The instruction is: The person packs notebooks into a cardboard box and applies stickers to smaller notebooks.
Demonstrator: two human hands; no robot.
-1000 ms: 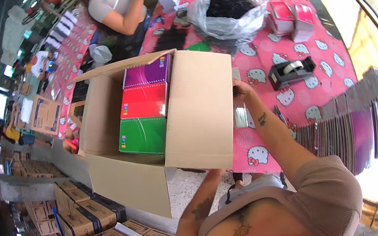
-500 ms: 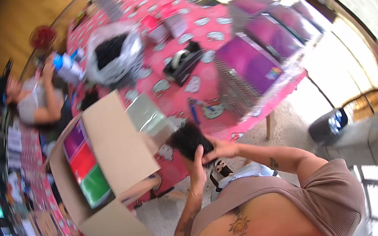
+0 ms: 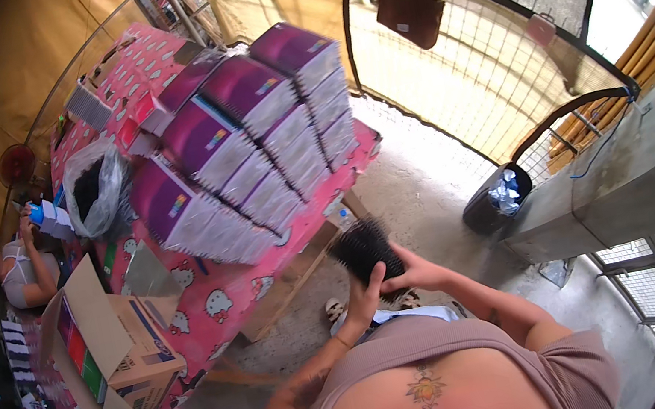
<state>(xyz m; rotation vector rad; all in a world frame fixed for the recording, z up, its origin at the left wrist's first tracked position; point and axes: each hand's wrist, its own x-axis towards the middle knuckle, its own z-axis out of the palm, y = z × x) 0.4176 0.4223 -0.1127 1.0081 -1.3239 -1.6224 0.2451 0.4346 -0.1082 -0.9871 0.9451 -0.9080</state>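
Note:
A bundle of black binding coils (image 3: 363, 252) with a ridged, bristly outline is held up in front of my body, past the table's near edge. My left hand (image 3: 366, 295) is closed round its lower left part, the thumb lying across the front. From the right, my right hand (image 3: 418, 271) grips the lower right side, its fingers meeting those of the left hand. The bundle's far end is slightly blurred. On the table, tall stacks of purple-covered spiral notebooks (image 3: 239, 89) stand with their coiled edges showing.
Left on the pink patterned tablecloth (image 3: 219, 305) are an open cardboard box (image 3: 138, 340) and a clear plastic bag (image 3: 112, 201) of black coils. Another person (image 3: 26, 268) sits beyond, holding something blue and white. A black bin (image 3: 500, 197) and a concrete pillar (image 3: 603, 193) stand right.
My view has swung right, so the table and box shift left and the notebook stacks show more fully. Both hands keep hold of the coil bundle, now beyond the table edge.

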